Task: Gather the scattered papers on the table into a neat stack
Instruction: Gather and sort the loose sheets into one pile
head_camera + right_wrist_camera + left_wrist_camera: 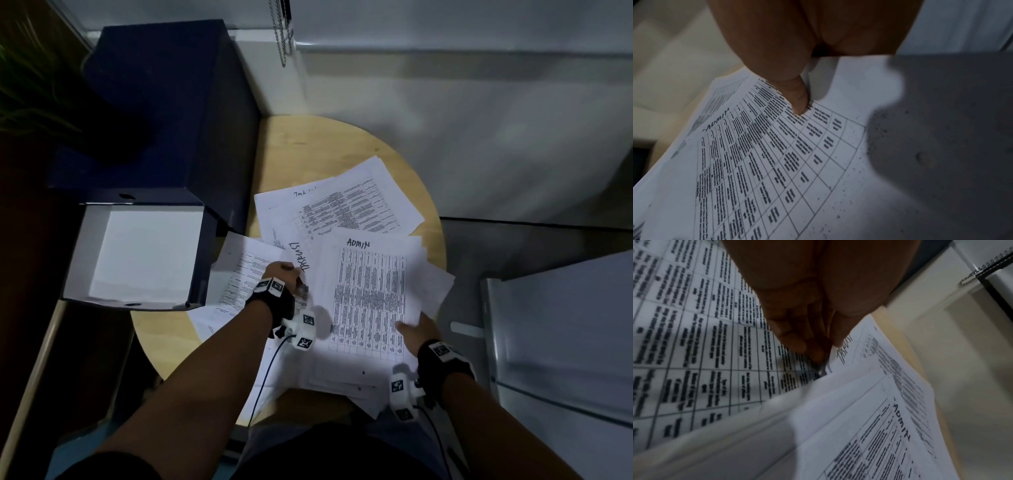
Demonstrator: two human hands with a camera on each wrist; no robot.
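Note:
Several white printed sheets lie fanned across a round wooden table (pixel 308 147). The top one is a table sheet headed ADMIN (pixel 370 294). My right hand (pixel 412 329) pinches its near right edge; the thumb (pixel 799 100) presses on top and the fingers are hidden under the paper. My left hand (pixel 289 274) is curled with thumb and fingers meeting (pixel 824 356) on a paper edge beside the ADMIN sheet (pixel 869 434), over a gridded sheet (pixel 694 353). More sheets (pixel 342 205) lie at the far side, others (pixel 239 274) at the left.
An open dark blue box (pixel 202 253) with white paper inside stands at the table's left edge, a larger blue box (pixel 154 102) behind it. A plant (pixel 30 96) is far left. A grey cabinet (pixel 565 342) stands to the right. A bead chain (pixel 282 31) hangs at the back.

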